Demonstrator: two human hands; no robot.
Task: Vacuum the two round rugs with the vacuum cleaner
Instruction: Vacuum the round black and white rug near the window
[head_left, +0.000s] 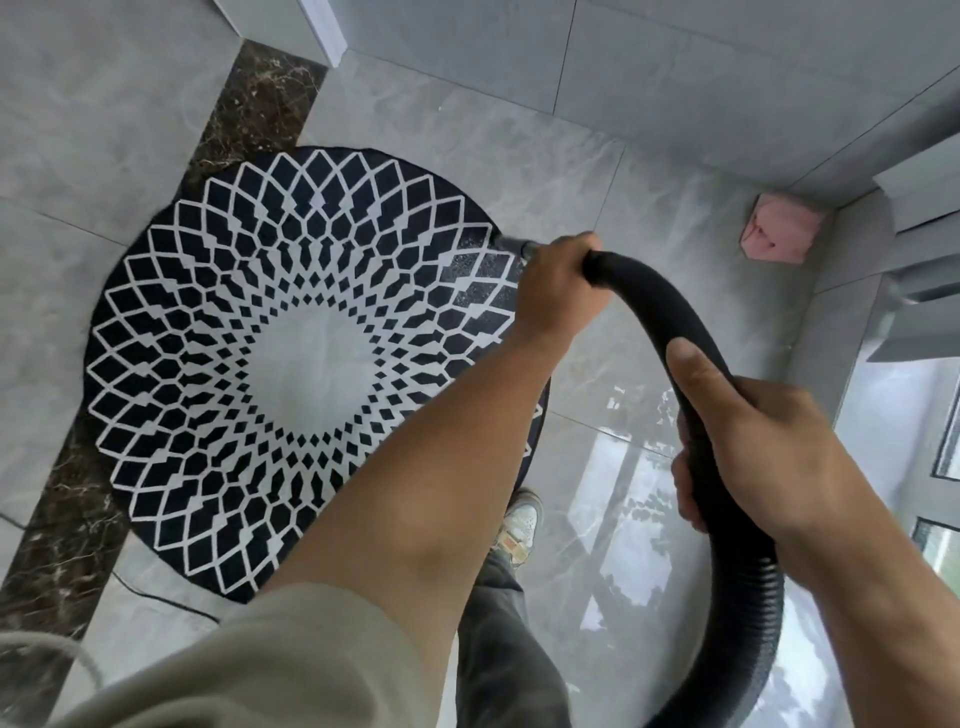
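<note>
So we're gripping the hose (670, 312) with both hands here. The left hand (561, 296) is wrapping its fingers (574, 243) tight round the front end, and the right hand (753, 457) is curling round it further back, thumb lying on top. The nozzle (511, 244) is poking out just past the left fingers and touching the rug (291, 364) at the rim nearest them. Nearly all the rug is lying beyond and left of those fingers, and the nozzle's long axis is pointing that way, so we're guessing the left hand is steering. Our forearm is covering the rug's near edge, the second rug isn't showing, and the vacuum body is cut off below.
</note>
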